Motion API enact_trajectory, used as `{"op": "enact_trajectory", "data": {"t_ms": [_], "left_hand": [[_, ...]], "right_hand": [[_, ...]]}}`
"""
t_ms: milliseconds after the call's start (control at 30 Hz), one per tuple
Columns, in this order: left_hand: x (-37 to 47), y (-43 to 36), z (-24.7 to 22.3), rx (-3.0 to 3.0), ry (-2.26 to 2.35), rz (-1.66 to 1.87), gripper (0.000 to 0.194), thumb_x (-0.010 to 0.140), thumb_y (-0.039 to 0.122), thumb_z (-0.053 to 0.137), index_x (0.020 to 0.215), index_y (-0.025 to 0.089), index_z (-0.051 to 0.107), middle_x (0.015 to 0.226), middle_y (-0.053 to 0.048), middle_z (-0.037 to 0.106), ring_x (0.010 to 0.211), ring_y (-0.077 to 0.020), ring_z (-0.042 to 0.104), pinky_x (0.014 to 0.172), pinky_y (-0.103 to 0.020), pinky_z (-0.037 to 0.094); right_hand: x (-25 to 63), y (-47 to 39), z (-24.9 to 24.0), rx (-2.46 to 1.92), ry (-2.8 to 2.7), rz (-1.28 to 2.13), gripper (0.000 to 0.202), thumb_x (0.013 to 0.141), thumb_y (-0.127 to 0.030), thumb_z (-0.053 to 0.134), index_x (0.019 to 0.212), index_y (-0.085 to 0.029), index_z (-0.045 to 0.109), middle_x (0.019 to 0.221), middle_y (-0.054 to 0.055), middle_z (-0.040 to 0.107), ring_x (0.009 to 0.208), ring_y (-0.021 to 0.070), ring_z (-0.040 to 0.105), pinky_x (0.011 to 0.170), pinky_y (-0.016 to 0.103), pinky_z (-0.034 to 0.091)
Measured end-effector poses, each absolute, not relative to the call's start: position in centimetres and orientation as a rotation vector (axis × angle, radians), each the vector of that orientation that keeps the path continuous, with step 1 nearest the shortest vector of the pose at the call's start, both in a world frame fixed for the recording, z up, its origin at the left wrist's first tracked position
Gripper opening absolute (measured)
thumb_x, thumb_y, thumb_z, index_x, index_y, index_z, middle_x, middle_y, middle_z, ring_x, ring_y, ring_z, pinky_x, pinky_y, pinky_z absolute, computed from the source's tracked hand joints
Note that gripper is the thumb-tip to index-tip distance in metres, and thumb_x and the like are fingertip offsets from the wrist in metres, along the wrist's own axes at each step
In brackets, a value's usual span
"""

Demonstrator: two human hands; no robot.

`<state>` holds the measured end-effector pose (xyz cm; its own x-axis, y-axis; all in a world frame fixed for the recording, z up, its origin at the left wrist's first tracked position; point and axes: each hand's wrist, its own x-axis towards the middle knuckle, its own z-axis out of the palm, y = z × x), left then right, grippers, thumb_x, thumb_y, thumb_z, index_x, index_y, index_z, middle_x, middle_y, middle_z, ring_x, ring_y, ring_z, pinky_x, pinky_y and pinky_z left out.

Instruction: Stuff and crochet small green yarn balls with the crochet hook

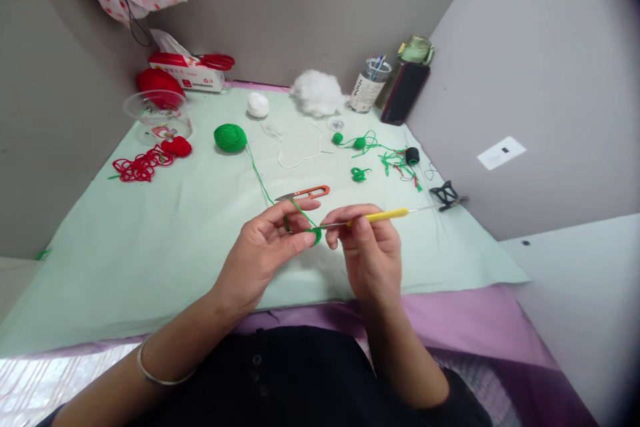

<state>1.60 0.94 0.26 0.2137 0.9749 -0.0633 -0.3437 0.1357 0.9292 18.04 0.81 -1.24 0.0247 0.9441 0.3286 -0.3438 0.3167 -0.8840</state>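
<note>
A pale green cloth [200,240] covers the tabletop, the largest thing in view. Over its near part are the person's two hands, side by side and a little apart. The left hand [260,247] is partly closed, thumb and fingers pinching a small green crochet piece [315,235], with green yarn running up over the fingers. The right hand [373,247] is curled closed around a yellow-handled hook [383,215], whose metal shaft points left and meets the piece between the hands.

Beyond them, at the back, sit a fluffy white heap of stuffing [319,92] and, right of it, a black phone [405,93] leaning upright against a green bottle [416,50], with a pen holder [369,85] just beside. At the back left is a tissue box [187,72] with red-handled scissors [217,61] on top.

The green yarn ball [230,138] lies left of centre, its strand leading toward the left hand. Smaller are the white yarn ball [258,105], the orange thread snips [313,191] just beyond the hands, and two tiny green balls [359,143] to the right.
</note>
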Motion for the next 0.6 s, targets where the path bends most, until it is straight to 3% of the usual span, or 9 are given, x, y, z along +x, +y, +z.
{"op": "enact_trajectory", "data": {"t_ms": [167, 600], "left_hand": [[1.4, 1.0, 0.0, 0.995, 0.845, 1.139, 0.030, 0.081, 0.021, 0.083, 0.110, 0.029, 0.081, 0.087, 0.001, 0.063, 0.086, -0.0104, 0.059, 0.082, -0.019, 0.050], [1.5, 0.7, 0.3, 1.193, 1.048, 1.171, 0.029, 0.082, 0.019, 0.079, 0.111, 0.024, 0.078, 0.081, 0.001, 0.066, 0.079, -0.0115, 0.065, 0.081, -0.023, 0.054]], "right_hand": [[18.2, 0.6, -1.0, -0.703, -1.198, 1.061, 0.020, 0.105, -0.029, 0.054, 0.099, -0.022, 0.072, 0.092, 0.003, 0.075, 0.071, 0.0135, 0.068, 0.065, 0.029, 0.056], [18.4, -0.3, -1.2, -0.698, -1.754, 0.323, 0.023, 0.101, -0.007, 0.050, 0.111, -0.017, 0.067, 0.098, 0.009, 0.074, 0.097, 0.0200, 0.070, 0.081, 0.036, 0.058]]}}
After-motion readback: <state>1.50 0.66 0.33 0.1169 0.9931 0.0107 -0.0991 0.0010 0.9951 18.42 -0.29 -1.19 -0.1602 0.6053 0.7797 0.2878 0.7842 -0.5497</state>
